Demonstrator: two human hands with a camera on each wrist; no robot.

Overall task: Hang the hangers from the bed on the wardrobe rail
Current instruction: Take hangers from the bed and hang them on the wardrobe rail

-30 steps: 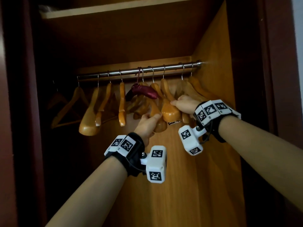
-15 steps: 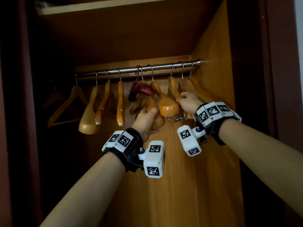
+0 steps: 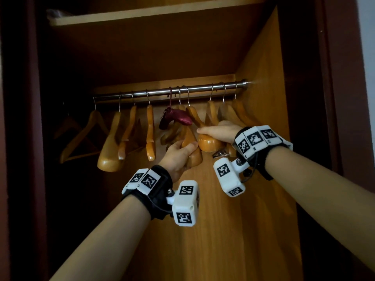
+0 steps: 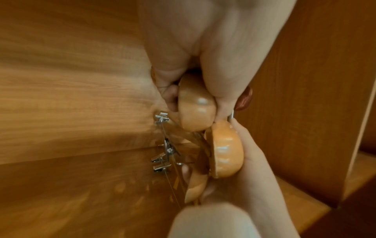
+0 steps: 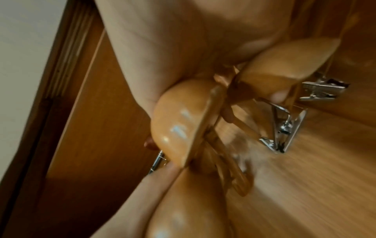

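The steel wardrobe rail (image 3: 158, 92) carries several wooden hangers by their hooks. In the middle of the row my left hand (image 3: 181, 149) grips the broad lower end of one wooden hanger (image 3: 194, 159), thumb on its front. Just to the right my right hand (image 3: 211, 132) lies over the top of a neighbouring hanger's rounded end (image 3: 211, 146). From the left wrist, the fingers (image 4: 223, 90) curl round the hanger end (image 4: 196, 109). The right hand (image 4: 254, 161) there clasps the second end (image 4: 225, 154). The right wrist view shows that end (image 5: 179, 122) in its palm.
A dark red padded hanger (image 3: 176, 118) hangs just left of the held ones. Metal clips (image 3: 220, 154) dangle below the right hand against the wardrobe's right wall (image 3: 263, 98). More hangers (image 3: 110, 147) fill the rail's left half. A shelf (image 3: 142, 15) runs above.
One hanger near the right hand has slid right along the rail, opening a gap. The right hand has reached left over the rounded hanger end. The left hand keeps its hold.
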